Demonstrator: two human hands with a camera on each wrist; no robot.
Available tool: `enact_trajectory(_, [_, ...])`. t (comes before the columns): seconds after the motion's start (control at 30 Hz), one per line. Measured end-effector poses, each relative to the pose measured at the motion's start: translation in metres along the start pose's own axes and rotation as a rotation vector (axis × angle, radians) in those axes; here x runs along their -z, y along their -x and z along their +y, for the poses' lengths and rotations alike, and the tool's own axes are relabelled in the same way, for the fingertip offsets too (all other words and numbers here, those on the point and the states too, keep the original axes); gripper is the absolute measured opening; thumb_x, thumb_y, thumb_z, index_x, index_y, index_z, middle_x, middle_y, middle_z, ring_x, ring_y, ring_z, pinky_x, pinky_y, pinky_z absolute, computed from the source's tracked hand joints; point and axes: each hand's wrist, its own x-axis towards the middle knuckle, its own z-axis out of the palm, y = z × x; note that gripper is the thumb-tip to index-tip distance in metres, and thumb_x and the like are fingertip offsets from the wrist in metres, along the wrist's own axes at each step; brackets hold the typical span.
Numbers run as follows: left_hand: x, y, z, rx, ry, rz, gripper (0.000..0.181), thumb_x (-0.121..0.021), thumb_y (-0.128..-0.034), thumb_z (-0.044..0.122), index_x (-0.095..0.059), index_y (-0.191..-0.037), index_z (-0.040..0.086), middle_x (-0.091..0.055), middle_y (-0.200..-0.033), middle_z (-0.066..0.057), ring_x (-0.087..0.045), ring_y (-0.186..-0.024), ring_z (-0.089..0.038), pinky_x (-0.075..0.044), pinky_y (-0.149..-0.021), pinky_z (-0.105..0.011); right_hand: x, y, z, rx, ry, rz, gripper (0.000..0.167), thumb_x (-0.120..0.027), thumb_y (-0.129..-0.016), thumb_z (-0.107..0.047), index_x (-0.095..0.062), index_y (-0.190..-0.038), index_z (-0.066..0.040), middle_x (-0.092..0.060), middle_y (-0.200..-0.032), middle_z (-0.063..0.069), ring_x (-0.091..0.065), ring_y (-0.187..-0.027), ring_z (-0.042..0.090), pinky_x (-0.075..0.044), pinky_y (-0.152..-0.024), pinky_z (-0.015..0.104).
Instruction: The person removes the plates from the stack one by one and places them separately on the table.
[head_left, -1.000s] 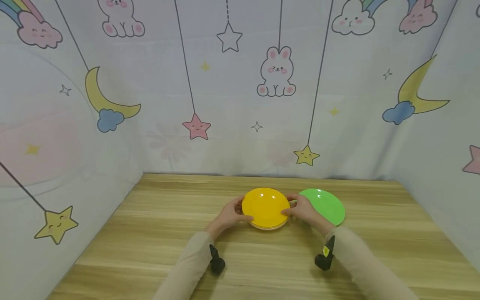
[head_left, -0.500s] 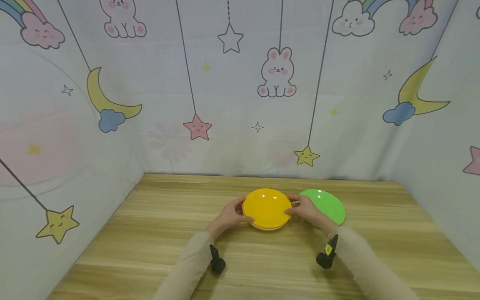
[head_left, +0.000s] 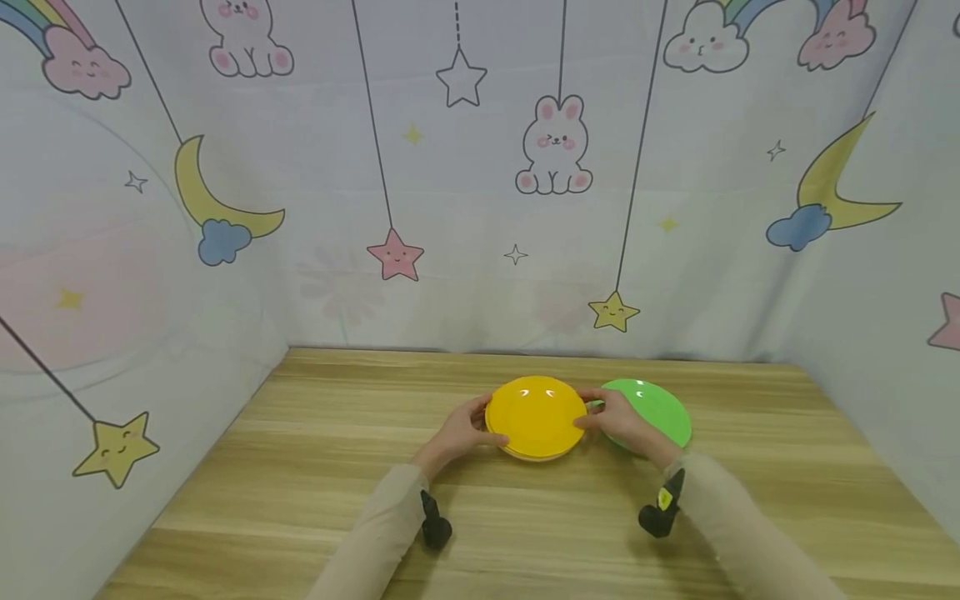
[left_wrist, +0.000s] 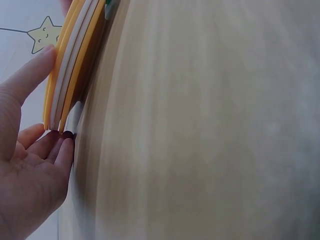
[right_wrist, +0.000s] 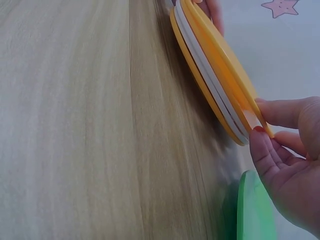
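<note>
A stack of plates, orange-yellow plate (head_left: pixel 536 417) on top, sits between the two hands. White plates (right_wrist: pixel 204 55) lie between orange ones in the right wrist view. My left hand (head_left: pixel 457 433) holds the stack's left edge, thumb on the top plate (left_wrist: pixel 56 65) and fingers curled at the rim. With thumb and fingers my right hand (head_left: pixel 622 422) pinches the top plate's right edge; in the right wrist view that edge (right_wrist: pixel 252 100) stands apart from the plates below. The stack's underside is hidden in the head view.
A green plate (head_left: pixel 663 412) lies just right of the stack, partly behind the right hand. The wooden table (head_left: pixel 337 467) meets patterned cloth walls (head_left: pixel 450 308) at the back and both sides. Each wrist wears a black device (head_left: pixel 435 529).
My right hand has moved slightly to the right, and the top plate's right edge has shifted with it. The left hand has stayed almost still.
</note>
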Motion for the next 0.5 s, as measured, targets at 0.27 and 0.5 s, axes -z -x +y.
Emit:
enact_trajectory(0.27, [0.0000,-0.0045,-0.0053,-0.007,0.004,-0.001,0.080,-0.072,-0.0765,0.011,-0.025,-0.138,-0.008,-0.029,-0.142,-0.024,-0.034,-0.128,-0.035,-0.031,-0.105,-0.042,0.0009,0.0011,-0.0024,0.045,-0.028,-0.003,0.055,-0.064,-0.080,-0.002,-0.042,-0.128,0.009,-0.048,-0.123,0.027,-0.060,-0.090,0.022,-0.055,-0.071,0.032])
enact_trajectory(0.5, [0.0001,-0.0034,-0.0043,-0.008,0.009,-0.007,0.080,-0.072,-0.0768,0.009,-0.025,-0.138,-0.009,-0.029,-0.142,-0.025,-0.034,-0.128,-0.035,-0.030,-0.106,-0.043,0.0020,0.0060,-0.0062,0.046,-0.055,0.004,0.052,-0.062,-0.081,0.000,-0.042,-0.129,0.009,-0.048,-0.122,0.027,-0.058,-0.089,0.020,-0.055,-0.073,0.034])
